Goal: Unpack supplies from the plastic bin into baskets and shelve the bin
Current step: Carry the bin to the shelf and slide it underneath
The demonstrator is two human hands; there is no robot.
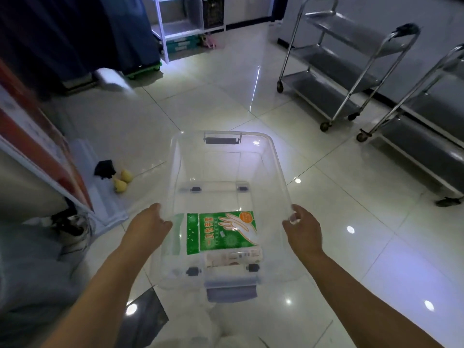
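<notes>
The person is holding the clear plastic bin [227,156] off the floor [213,96] with both hands, one on each long rim. The left hand [148,226] is curling over the left rim near the corner closest to the body, and the right hand [302,231] is pinching the right rim opposite it, so each grip is closed on the bin's edge, fingers inside and palm outside.

The unpacking looks nearly done but not finished. The far half of the bin is showing only its bare transparent bottom, while two things are lying in the near half: a green packet of disposable gloves [222,232] and, just under its near edge, a pale printed box [234,257] that I cannot read.

No basket is plainly showing here, so where those two items are going cannot be told. A white shelf unit [175,26] is standing well off at the far wall, and two steel trolleys [351,71] are waiting on the right. Judging by this, two items and the shelving are left to do
</notes>
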